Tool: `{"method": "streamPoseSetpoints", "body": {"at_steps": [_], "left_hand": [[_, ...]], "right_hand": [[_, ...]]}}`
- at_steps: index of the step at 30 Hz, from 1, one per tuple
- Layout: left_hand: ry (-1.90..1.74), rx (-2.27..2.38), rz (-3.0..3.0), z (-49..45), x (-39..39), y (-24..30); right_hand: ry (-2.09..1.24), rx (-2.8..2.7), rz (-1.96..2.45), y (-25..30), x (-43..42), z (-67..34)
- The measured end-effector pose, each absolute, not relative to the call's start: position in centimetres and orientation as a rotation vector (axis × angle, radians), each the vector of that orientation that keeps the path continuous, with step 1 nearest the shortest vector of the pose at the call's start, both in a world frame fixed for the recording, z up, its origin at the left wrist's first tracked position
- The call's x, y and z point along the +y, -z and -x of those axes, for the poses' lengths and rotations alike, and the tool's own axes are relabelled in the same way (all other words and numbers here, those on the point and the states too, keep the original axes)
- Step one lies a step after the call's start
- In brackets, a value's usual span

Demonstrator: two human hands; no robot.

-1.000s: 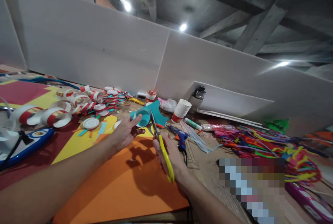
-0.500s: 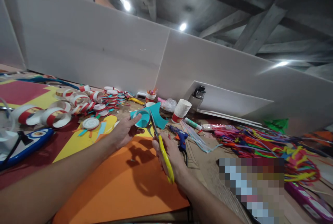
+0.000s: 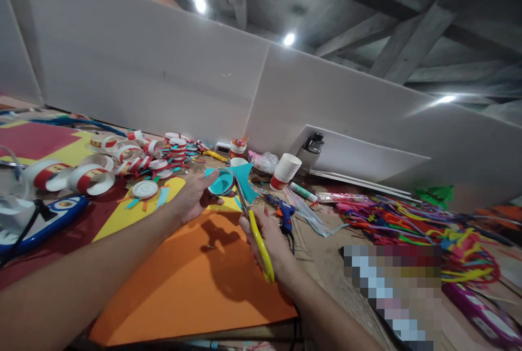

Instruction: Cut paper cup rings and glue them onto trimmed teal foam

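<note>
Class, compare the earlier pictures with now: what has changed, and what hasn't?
The blue paper's flap right of the scissors has dipped, showing more of the white cup behind. Nothing was newly grasped or released: the left hand keeps the paper, the right hand the scissors. The glue gun stayed put.

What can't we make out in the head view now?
Head view, all:
Thing at lower right: masked by a pixel patch.
Left hand: some fingertips behind the blue sheet.
Scissors: part of the handles behind the right hand.
Blue-rimmed item: cut off by left edge.
Purple item: markings blurred, too small.
</note>
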State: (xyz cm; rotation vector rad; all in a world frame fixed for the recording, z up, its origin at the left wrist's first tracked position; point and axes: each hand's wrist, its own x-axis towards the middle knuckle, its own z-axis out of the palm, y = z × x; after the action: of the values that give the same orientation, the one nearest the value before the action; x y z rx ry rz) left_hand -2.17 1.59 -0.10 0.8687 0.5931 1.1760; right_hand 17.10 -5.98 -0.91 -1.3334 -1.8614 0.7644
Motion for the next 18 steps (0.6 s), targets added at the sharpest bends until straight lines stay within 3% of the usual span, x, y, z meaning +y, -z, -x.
{"method": "streamPoseSetpoints", "body": {"at_steps": [9, 18], "left_hand": [[-1.124, 0.598, -0.987, 1.94, 1.57, 0.64], [-1.113, 0.604, -0.994, 2.42, 1.90, 0.69]], "right_hand": [[-0.646, -1.944, 1.308, 0.84, -5.86, -17.38], [-0.730, -1.899, 1.317, 0.71, -5.84, -17.34]]}}
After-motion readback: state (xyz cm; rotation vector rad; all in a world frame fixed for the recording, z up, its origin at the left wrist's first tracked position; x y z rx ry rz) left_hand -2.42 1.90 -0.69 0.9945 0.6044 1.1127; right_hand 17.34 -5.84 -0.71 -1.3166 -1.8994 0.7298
